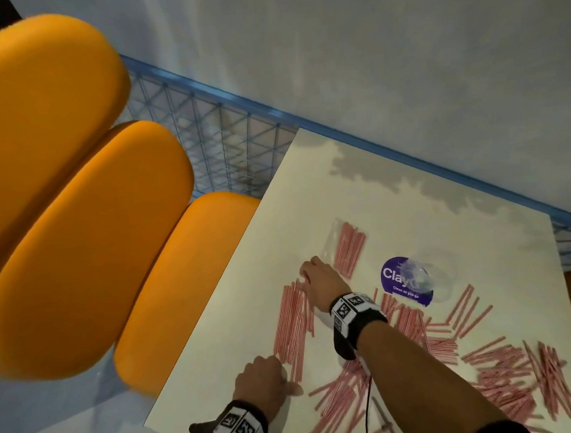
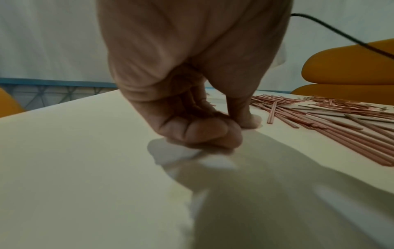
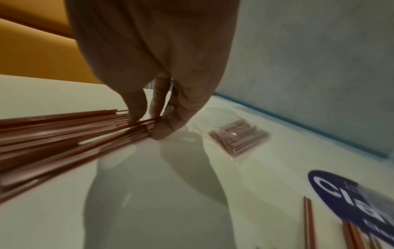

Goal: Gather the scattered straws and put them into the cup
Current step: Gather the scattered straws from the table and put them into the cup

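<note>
Pink straws (image 1: 292, 324), right hand (image 1: 324, 281) pinching ends, left hand (image 1: 263, 379) fisted

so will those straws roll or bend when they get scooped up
The straws look thin, straight and stiff, so they probably won't flop. Lying loose side by side on the smooth table, they'd likely roll and fan out when pushed. The right hand pinches only their far ends, so some may slip from that grip.

Thin pink striped paper straws (image 1: 500, 374) lie flat, scattered near and right of the clear plastic cup (image 1: 440, 275); a parallel bundle (image 1: 292, 324) lies left of it.
</note>
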Demonstrator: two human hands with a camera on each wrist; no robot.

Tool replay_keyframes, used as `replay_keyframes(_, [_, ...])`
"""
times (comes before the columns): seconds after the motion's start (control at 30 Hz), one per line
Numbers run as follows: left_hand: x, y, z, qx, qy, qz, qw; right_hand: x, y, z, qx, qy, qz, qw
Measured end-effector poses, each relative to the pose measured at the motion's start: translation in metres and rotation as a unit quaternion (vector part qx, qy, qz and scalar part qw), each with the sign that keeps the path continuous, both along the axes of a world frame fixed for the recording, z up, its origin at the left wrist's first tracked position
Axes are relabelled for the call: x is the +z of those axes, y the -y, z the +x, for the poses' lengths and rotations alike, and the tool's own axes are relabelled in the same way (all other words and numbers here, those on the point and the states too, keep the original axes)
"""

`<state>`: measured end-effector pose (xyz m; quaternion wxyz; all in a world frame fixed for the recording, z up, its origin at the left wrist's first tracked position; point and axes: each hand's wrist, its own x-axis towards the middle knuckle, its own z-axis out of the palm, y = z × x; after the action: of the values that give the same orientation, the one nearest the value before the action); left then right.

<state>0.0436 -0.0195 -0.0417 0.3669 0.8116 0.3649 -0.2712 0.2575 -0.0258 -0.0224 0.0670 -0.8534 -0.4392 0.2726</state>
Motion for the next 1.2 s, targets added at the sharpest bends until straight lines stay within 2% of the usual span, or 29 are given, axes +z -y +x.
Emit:
replay_keyframes(0.1, [0.001, 0.000, 0.004, 0.012, 0.012, 0.008, 1.000, 0.001, 0.011, -0.007, -0.047, -0.033, 0.013, 0.998])
replay_keyframes(0.17, [0.009, -0.003, 0.006, 0.020, 0.030, 0.013, 0.999, 0.007, 0.020, -0.010, -0.108, -0.047, 0.036, 0.992])
replay_keyframes(0.27, [0.027, -0.024, 0.015, 0.114, 0.098, 0.056, 0.987, 0.010, 0.040, -0.011, -0.263, -0.062, 0.043, 0.962])
replay_keyframes(0.33, [0.031, -0.042, 0.029, 0.186, 0.125, 0.079, 0.971, 0.006, 0.048, -0.025, -0.293, -0.086, -0.022, 0.952])
replay_keyframes(0.53, [0.022, -0.044, 0.068, 0.216, 0.105, 0.009, 0.971, -0.001, 0.022, -0.086, -0.387, -0.103, -0.004, 0.916])
replay_keyframes(0.67, [0.018, -0.039, 0.064, 0.261, 0.111, -0.041, 0.958, 0.002, 0.018, -0.089, -0.419, -0.124, -0.001, 0.900])
replay_keyframes(0.83, [0.001, -0.034, 0.059, 0.370, 0.104, -0.138, 0.913, 0.004, 0.015, -0.089, -0.444, -0.139, -0.011, 0.885])
replay_keyframes(0.97, [-0.020, -0.037, 0.059, 0.397, 0.104, -0.207, 0.888, 0.006, 0.012, -0.084, -0.451, -0.146, -0.022, 0.880])
replay_keyframes(1.1, [-0.011, -0.034, 0.061, 0.421, 0.127, -0.252, 0.862, 0.008, 0.009, -0.082, -0.426, -0.159, -0.047, 0.889])
replay_keyframes(1.2, [-0.002, -0.031, 0.062, 0.416, 0.130, -0.275, 0.857, 0.013, 0.013, -0.079, -0.387, -0.198, -0.050, 0.899])
